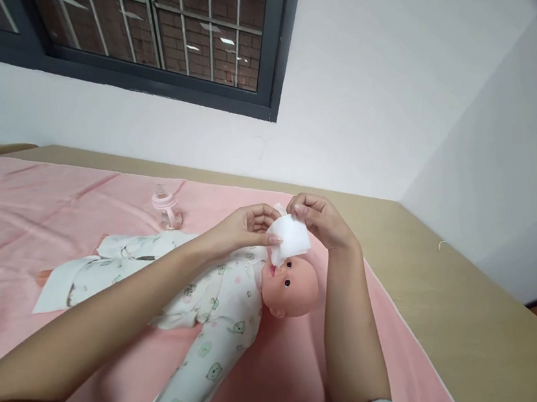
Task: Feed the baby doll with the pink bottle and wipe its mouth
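Note:
A white tissue point(292, 236) hangs between my two hands, just above the face of a baby doll point(294, 296). My left hand point(242, 229) pinches its left side between thumb and fingers. At the upper right corner, my right hand point(320, 217) grips the tissue with bent fingers. The doll lies on its back in a white suit point(228, 291) printed with small green animals, head toward the right. Part of its face is hidden behind the tissue. Whether the tissue touches the face, I cannot tell.
A pink baby bottle point(166, 207) with handles stands beyond the doll. Under everything lies a pink blanket point(21, 218) on a light wooden surface point(403, 263). A white wall point(347, 87) and a dark-framed, barred window point(180, 36) rise behind.

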The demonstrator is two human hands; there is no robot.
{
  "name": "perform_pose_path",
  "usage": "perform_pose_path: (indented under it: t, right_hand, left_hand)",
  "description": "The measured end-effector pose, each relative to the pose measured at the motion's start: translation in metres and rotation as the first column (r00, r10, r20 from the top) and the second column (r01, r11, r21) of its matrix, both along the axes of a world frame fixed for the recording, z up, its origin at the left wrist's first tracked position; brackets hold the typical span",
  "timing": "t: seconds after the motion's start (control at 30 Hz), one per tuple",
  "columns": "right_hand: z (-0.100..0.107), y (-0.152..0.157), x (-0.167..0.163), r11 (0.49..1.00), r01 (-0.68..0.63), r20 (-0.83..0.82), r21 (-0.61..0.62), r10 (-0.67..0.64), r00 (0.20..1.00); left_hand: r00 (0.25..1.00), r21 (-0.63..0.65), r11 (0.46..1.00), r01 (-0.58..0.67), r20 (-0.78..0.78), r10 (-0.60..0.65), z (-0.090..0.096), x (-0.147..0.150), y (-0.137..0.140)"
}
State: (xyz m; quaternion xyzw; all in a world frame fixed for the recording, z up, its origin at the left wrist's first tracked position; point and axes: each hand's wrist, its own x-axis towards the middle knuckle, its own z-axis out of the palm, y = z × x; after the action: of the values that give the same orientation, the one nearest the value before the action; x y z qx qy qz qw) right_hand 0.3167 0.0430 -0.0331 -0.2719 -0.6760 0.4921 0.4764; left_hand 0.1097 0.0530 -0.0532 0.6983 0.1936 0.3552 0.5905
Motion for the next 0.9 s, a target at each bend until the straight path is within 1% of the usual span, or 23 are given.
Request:
perform_pose_path:
  t: [0.1,0.17,0.33,0.43,0.5,0.57,0.6,0.67,0.73,0.9]
  right_hand:
    - [0.005,-0.006,-0.003,0.999,-0.037,0.039,0.03,0.036,0.999]
    - [0.008,-0.011,-0.004,0.998,-0.054,0.065,0.042,0.051,0.997]
    - [0.012,-0.021,-0.006,0.996,-0.078,0.115,0.046,0.072,0.991]
    - [0.013,-0.023,-0.008,0.997,-0.063,0.121,0.049,0.057,0.991]
    - [0.014,-0.023,-0.012,0.997,-0.052,0.126,0.048,0.045,0.991]
    - [0.014,-0.023,-0.016,0.998,-0.047,0.131,0.046,0.041,0.99]
    - [0.014,-0.023,-0.019,0.998,-0.042,0.133,0.047,0.035,0.99]
    - [0.014,-0.024,-0.027,0.998,-0.02,0.13,0.052,0.013,0.991]
    - [0.013,-0.025,-0.035,0.998,0.012,0.123,0.057,-0.019,0.992]
    - [0.009,-0.029,-0.053,0.997,0.032,0.156,0.068,-0.042,0.987]
  left_hand:
    - [0.999,-0.072,0.996,0.043,-0.011,-0.044,-0.003,-0.007,-0.009]
    - [0.998,-0.073,0.996,0.05,-0.042,-0.053,-0.004,-0.012,-0.012]
    - [0.993,-0.056,0.998,0.014,-0.116,-0.02,-0.003,-0.019,-0.019]
    - [0.986,0.014,1.0,-0.008,-0.167,0.01,-0.002,-0.021,-0.023]
    - [0.987,0.127,0.991,-0.039,-0.147,0.057,-0.001,-0.024,-0.025]
    - [0.991,0.28,0.956,-0.089,-0.07,0.112,-0.001,-0.028,-0.026]
    - [0.989,0.357,0.925,-0.13,-0.02,0.147,0.0,-0.03,-0.026]
    - [0.971,0.48,0.846,-0.234,0.072,0.228,0.0,-0.033,-0.027]
    - [0.943,0.543,0.773,-0.328,0.145,0.299,0.002,-0.035,-0.029]
    - [0.924,0.609,0.695,-0.383,0.239,0.299,0.002,-0.034,-0.033]
